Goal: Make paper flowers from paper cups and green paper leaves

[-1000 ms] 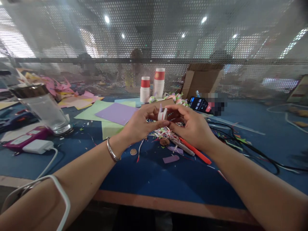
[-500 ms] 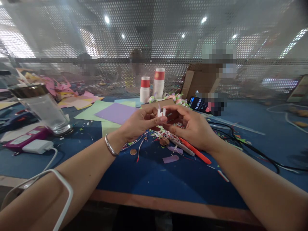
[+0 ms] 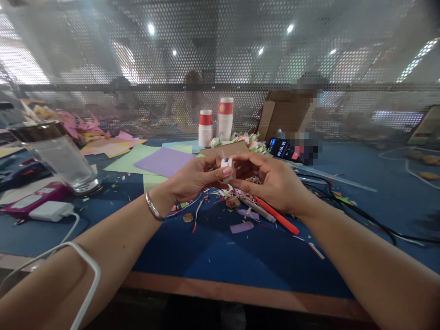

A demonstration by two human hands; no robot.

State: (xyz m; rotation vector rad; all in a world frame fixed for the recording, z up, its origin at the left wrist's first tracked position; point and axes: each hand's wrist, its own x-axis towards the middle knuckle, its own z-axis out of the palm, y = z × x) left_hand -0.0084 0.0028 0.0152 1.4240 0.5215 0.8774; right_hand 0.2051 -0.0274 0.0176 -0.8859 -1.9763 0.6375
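Observation:
Both my hands meet above the blue table at mid-frame. My left hand, with a silver bangle on the wrist, pinches a small white paper piece between thumb and fingers. My right hand grips the same piece from the right with curled fingers. A bit of purple paper pokes up from the piece. Below the hands lies a heap of thin coloured paper shreds, with an orange marker and a white pen beside it.
A glass jar stands at the left by a charger and a pink box. Green and purple sheets, two stacks of paper cups, a cardboard box, a phone and black cables lie behind.
The hands have shifted slightly left and lowered a little with the white piece, and the fingers have turned it; the grip on it stays.

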